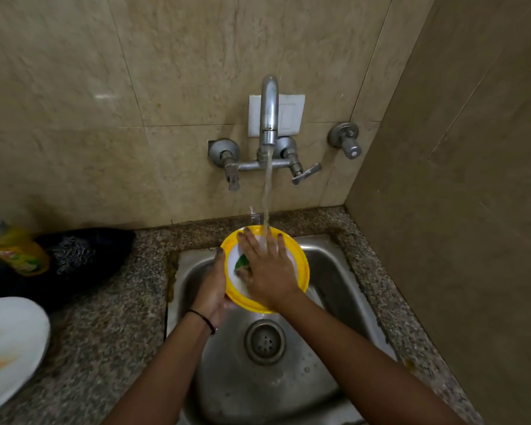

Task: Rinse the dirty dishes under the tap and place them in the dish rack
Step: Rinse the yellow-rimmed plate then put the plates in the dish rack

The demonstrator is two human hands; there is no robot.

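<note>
Round yellow-rimmed white plate (pixel 301 266) held over the steel sink (pixel 334 271), under running water (pixel 267 191).
Left hand (pixel 210 289) grips its rim; right hand (pixel 269 271) lies flat on its face, fingers spread.

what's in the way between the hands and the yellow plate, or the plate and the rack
Nothing visible. The left hand grips the plate by its left rim, and the right hand lies flat on its face under the water. No rack is in view, so that path cannot be judged.
</note>
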